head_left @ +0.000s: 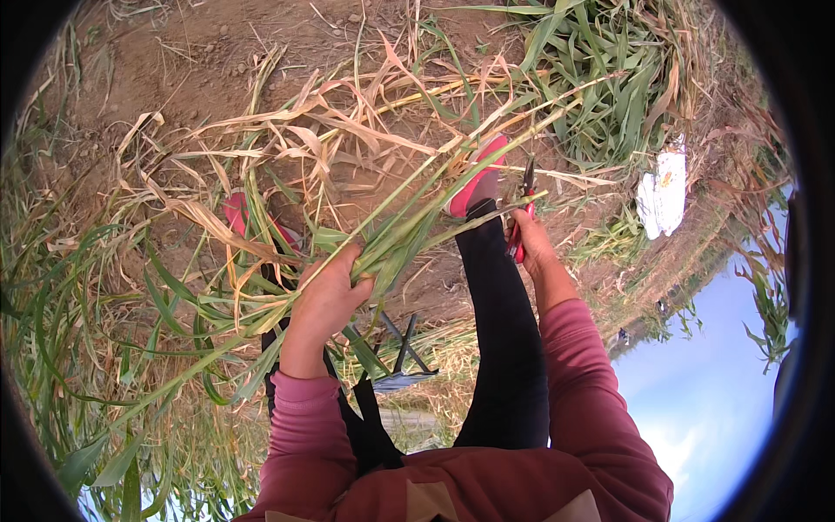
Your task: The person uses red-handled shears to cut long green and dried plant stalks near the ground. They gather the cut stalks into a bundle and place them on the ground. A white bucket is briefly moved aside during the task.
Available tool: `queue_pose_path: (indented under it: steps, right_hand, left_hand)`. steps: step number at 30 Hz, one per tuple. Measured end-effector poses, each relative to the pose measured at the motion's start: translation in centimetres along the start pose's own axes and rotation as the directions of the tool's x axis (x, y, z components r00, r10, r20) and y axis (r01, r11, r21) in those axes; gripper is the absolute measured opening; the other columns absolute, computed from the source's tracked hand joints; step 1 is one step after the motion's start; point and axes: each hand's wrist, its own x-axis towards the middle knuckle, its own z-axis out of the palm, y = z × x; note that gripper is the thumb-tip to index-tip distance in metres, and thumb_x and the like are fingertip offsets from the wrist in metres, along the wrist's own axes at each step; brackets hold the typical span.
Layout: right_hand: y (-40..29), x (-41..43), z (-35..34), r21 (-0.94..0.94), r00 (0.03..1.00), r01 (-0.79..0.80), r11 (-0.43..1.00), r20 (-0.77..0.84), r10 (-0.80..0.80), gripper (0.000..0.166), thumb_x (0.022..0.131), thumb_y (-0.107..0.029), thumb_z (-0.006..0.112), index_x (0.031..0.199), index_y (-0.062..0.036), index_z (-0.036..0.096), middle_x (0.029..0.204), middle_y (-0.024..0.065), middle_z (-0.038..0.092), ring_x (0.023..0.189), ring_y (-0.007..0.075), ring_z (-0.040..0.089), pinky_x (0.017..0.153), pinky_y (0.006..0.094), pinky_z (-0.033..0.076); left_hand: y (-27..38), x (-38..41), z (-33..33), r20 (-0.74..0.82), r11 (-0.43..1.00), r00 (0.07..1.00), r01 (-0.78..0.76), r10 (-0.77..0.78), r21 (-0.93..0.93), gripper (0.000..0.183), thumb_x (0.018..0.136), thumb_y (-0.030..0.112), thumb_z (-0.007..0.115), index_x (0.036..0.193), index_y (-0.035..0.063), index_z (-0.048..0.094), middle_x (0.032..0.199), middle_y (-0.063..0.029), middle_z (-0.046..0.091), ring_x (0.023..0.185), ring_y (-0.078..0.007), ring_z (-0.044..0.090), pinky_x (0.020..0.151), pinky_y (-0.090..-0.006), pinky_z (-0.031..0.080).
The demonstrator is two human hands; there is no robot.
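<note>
My left hand [329, 297] is closed around a bundle of long green stalks [417, 225] with leaves. The bundle runs from the lower left up to the right, across my lap and past my shoes. In my right hand [533, 241] is a pair of red-handled pruning shears [524, 215], its dark blades pointing up and away from me. One stalk's cut-looking end [531, 198] lies by the shears, just above my right fingers. Whether the blades touch any stalk I cannot tell. Dry tan leaves [326, 130] hang among the green ones.
A heap of green leafy stalks [607, 85] lies at the upper right, with a white sack-like item [662, 192] beside it. My pink shoes [479, 176] rest on bare brown soil [215, 39]. Behind my legs stands a folding stool [398, 378]. Tall green plants [59, 326] crowd the left.
</note>
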Motion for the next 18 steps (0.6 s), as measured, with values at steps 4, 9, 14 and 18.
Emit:
queue_pose_path:
  steps: [4, 9, 14, 18]
  right_hand:
    - [1.0, 0.1, 1.2, -0.321, 0.994, -0.101, 0.942, 0.016, 0.112, 0.023, 0.081, -0.027, 0.063, 0.088, -0.0083, 0.052, 0.073, 0.0016, 0.054, 0.064, 0.0123, 0.053, 0.061, 0.0279, 0.045]
    - [3.5, -2.5, 3.2, -0.321, 0.984, 0.152, 0.935, 0.135, -0.114, 0.027, 0.083, -0.029, 0.063, 0.097, -0.0083, 0.054, 0.077, 0.0012, 0.055, 0.066, 0.0113, 0.052, 0.063, 0.0271, 0.045]
    - [-1.8, 1.8, 4.6, 0.301, 0.947, 0.313, 0.901, -0.172, -0.272, 0.02, 0.086, -0.028, 0.061, 0.092, -0.0112, 0.051, 0.072, -0.0014, 0.053, 0.062, 0.0109, 0.052, 0.058, 0.0251, 0.043]
    - [-7.6, 7.6, 7.5, 0.554, 0.973, 0.214, 0.804, -0.052, -0.224, 0.025, 0.086, -0.029, 0.061, 0.092, -0.0058, 0.054, 0.07, 0.0038, 0.058, 0.06, 0.0157, 0.057, 0.055, 0.0286, 0.048]
  left_hand:
    - [-0.7, -0.1, -0.9, -0.407, 0.993, 0.907, 0.076, -0.108, -0.095, 0.027, 0.078, 0.015, 0.062, 0.104, 0.0052, 0.059, 0.077, -0.0158, 0.062, 0.071, -0.0308, 0.061, 0.066, -0.0387, 0.046]
    - [-0.6, 0.4, -1.1, -0.607, 0.982, 0.791, -0.167, 0.08, -0.088, 0.011, 0.08, 0.007, 0.06, 0.09, 0.0054, 0.057, 0.063, -0.0104, 0.055, 0.054, -0.0234, 0.052, 0.056, -0.0322, 0.043]
    - [0.2, 0.6, -0.8, -0.591, 0.985, 0.805, -0.137, 0.051, -0.102, 0.009, 0.079, 0.005, 0.06, 0.086, 0.0048, 0.055, 0.061, -0.0108, 0.051, 0.051, -0.022, 0.047, 0.054, -0.0315, 0.041]
    - [0.1, 0.9, -0.7, -0.594, 0.979, 0.8, -0.175, 0.081, -0.103, 0.009, 0.079, 0.003, 0.06, 0.086, 0.0039, 0.055, 0.06, -0.0091, 0.05, 0.052, -0.0171, 0.047, 0.053, -0.0298, 0.04]
